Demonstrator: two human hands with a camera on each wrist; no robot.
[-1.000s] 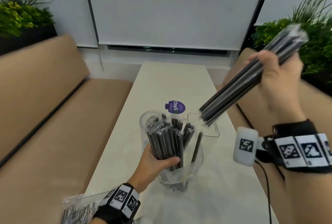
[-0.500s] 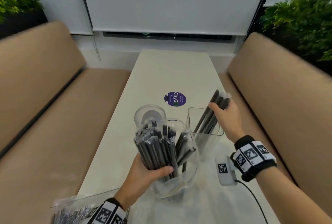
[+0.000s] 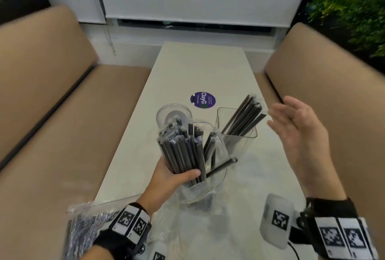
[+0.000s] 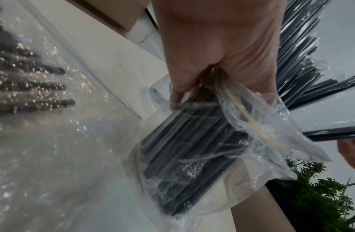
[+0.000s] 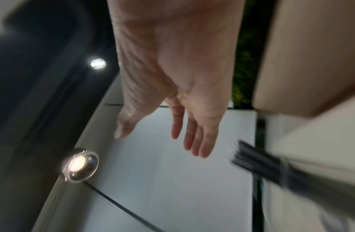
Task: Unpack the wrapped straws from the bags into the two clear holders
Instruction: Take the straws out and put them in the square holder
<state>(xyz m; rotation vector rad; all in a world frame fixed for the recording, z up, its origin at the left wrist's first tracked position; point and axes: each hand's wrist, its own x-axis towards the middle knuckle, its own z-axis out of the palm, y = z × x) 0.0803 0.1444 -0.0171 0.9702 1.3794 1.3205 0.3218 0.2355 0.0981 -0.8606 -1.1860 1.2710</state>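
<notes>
Right now the left hand (image 3: 170, 178) is wrapped round a bundle (image 3: 183, 151) of wrapped straws, thumb across the front, with the bundle's lower end still inside the bag (image 4: 228, 150). The right hand (image 3: 300, 132) is empty, fingers spread and loose, just beside the square holder (image 3: 239, 141). A smaller batch of straws (image 3: 243, 118) is leaning in that holder, tops tilted toward the right hand. The round holder (image 3: 174, 113) sits just beyond the left hand's bundle and looks empty, though glare makes that hard to confirm. One loose straw (image 3: 221, 168) is sticking out sideways, between the two hands, low by the bag mouth.

Judged step: next batch to be pulled from the bundle and dropped into a holder.

- Bundle should be kept upright and the grip firm, so the bag is not dragged out with the straws.
- A modest batch should be pinched near the tops by the right hand; slippery film, so a full wrap is advised.
- Stray straw should be gathered first, or it is likely to fall.
- Batches should be lowered end-first, not thrown; a light holder may tip.

A second bag (image 3: 87, 230) lies near the left wrist, untouched.
</notes>
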